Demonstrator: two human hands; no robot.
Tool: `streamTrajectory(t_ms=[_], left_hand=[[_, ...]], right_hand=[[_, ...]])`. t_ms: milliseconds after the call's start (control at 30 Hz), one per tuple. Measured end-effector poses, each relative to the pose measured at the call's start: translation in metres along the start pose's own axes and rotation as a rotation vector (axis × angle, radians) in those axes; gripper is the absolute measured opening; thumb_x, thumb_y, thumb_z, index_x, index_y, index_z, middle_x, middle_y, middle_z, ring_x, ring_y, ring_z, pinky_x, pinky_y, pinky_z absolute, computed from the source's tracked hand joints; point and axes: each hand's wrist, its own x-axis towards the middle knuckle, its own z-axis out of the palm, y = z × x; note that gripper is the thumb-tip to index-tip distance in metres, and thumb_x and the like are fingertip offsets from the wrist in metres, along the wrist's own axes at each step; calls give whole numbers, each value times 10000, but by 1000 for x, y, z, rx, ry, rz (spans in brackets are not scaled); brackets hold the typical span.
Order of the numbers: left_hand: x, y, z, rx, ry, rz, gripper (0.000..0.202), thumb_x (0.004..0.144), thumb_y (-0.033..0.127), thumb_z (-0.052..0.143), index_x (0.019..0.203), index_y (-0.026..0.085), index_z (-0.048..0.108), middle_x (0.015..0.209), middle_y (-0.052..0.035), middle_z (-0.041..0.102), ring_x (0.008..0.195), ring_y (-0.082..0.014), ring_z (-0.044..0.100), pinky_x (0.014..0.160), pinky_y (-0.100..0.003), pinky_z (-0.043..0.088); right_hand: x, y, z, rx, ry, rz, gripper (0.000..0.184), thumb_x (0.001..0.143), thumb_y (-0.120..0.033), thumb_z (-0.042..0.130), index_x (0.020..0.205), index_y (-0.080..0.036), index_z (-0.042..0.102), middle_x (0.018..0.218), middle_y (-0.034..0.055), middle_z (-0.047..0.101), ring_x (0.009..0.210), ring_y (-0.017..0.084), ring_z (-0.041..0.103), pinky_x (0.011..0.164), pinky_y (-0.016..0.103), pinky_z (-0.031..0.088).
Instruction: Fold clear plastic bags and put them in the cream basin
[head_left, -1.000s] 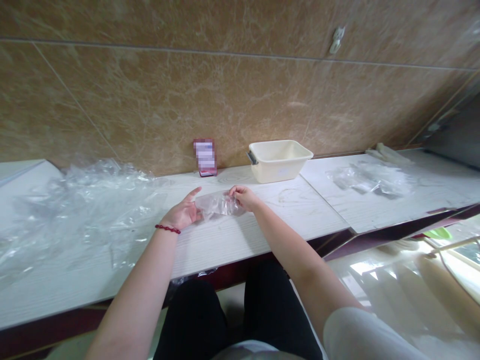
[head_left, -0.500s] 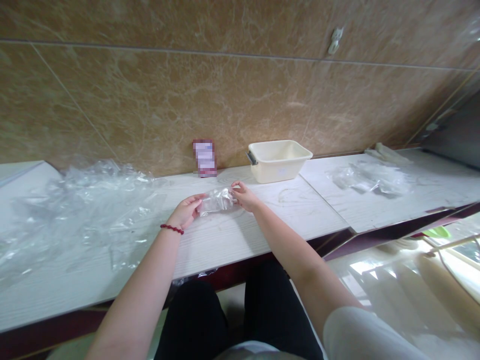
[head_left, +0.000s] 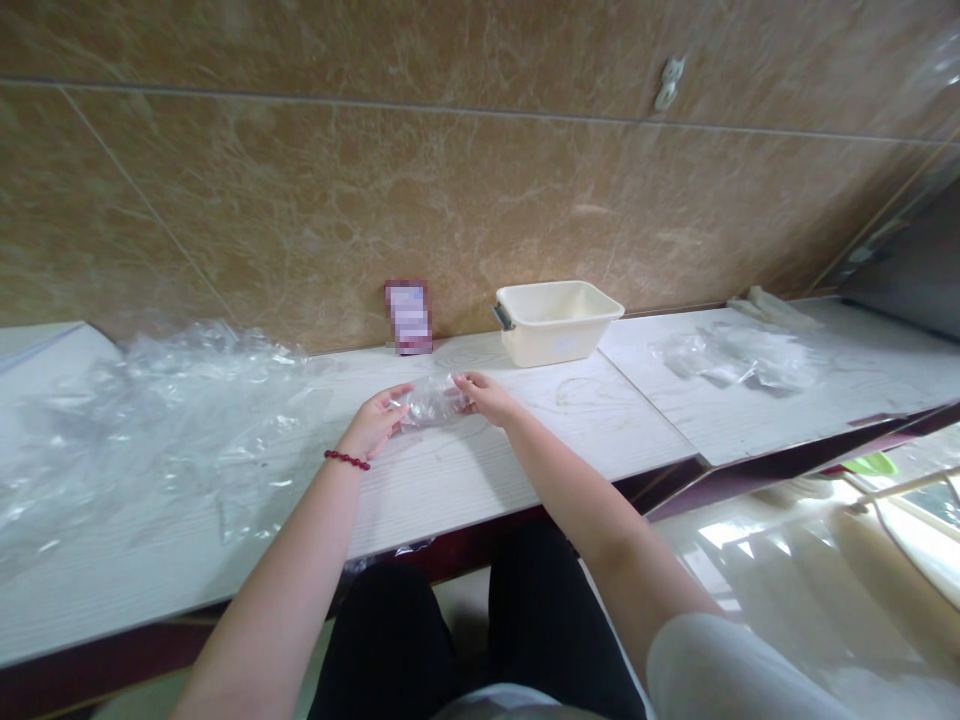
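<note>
Between my two hands is a small clear plastic bag, crumpled and shiny, just over the white worktop. My left hand, with a red bead bracelet at the wrist, pinches the bag's left end between thumb and fingers. The right end is gripped by my right hand, its fingers bent round the plastic. Whether anything lies inside the bag I cannot make out. To my left spreads a large heap of clear plastic bags.
A cream plastic tub with a grey handle stands against the tiled wall. Left of it leans a red-edged card or phone, its face blurred. More clear bags lie on the right, near a pale folded item.
The bag has become more bunched between my hands. My right hand has shifted slightly left and its fingers have closed further round the plastic; my left hand has barely moved.
</note>
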Motion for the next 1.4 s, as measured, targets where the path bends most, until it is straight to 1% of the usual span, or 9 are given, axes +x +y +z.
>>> streamTrajectory(t_ms=[133, 267, 433, 567, 667, 867, 1100, 1267, 1400], left_hand=[[-4, 2, 6, 39, -58, -29, 555, 588, 179, 659, 1113, 160, 480, 729, -3, 598, 581, -79, 539, 577, -207, 422], [-6, 4, 12, 76, -51, -96, 602, 579, 119, 650, 1145, 166, 449, 775, -20, 607, 611, -91, 554, 562, -199, 414], [-8, 3, 19, 160, -13, -166, 611, 566, 55, 635, 1142, 149, 454, 614, 11, 578, 515, -90, 526, 485, -191, 388], [-8, -1, 24, 129, 16, -171, 585, 537, -12, 597, 1093, 132, 486, 807, -45, 609, 607, -112, 555, 518, -207, 416], [-8, -2, 25, 76, -14, -169, 564, 534, -17, 591, 1072, 130, 505, 919, -79, 599, 676, -128, 567, 577, -231, 440], [-11, 3, 26, 8, -67, -214, 539, 551, -30, 601, 1055, 149, 527, 875, -60, 614, 709, -120, 571, 635, -222, 443], [-15, 7, 23, -10, -36, -262, 646, 537, -52, 610, 1126, 166, 459, 872, -49, 607, 689, -114, 575, 639, -226, 457], [-11, 3, 19, 77, 54, -145, 732, 534, -10, 641, 1198, 148, 376, 820, -39, 606, 682, -114, 569, 668, -239, 454], [-8, 3, 20, 60, 126, 65, 734, 539, 40, 663, 1199, 176, 372, 953, -53, 585, 787, -117, 562, 739, -229, 434]], right_hand=[[6, 8, 3, -219, 200, -82, 259, 736, -424, 478, 689, -170, 471, 505, -55, 454, 374, 28, 344, 361, 133, 296], [8, 10, -2, -419, 296, -56, 217, 779, -392, 416, 749, -186, 478, 463, -57, 439, 364, 55, 374, 400, 168, 316], [-2, 1, -2, -928, 461, -148, 228, 806, -315, 386, 940, -170, 501, 840, 87, 582, 799, 171, 534, 741, 301, 390], [-12, 3, 20, -1024, 148, -479, 349, 832, -314, 336, 1135, -165, 426, 1166, 111, 470, 1117, 177, 383, 937, 331, 270], [-17, 13, 39, -1122, -101, -490, 448, 830, -349, 337, 1225, -138, 352, 1269, 120, 382, 1192, 197, 303, 965, 364, 237], [-16, 26, 42, -1332, -11, -370, 515, 814, -419, 334, 1251, -147, 357, 1314, 104, 312, 1225, 251, 236, 999, 435, 121], [-6, 19, 28, -1308, 104, -146, 591, 790, -522, 288, 1258, -166, 345, 1348, 101, 244, 1249, 269, 156, 990, 460, 93], [-9, -5, 15, -1029, 423, -205, 435, 819, -405, 316, 1097, -120, 490, 1164, 146, 477, 1138, 245, 362, 944, 380, 238], [-24, -17, 25, -544, 226, 107, 375, 811, -414, 328, 739, -141, 573, 807, 97, 602, 783, 194, 563, 699, 316, 414]])
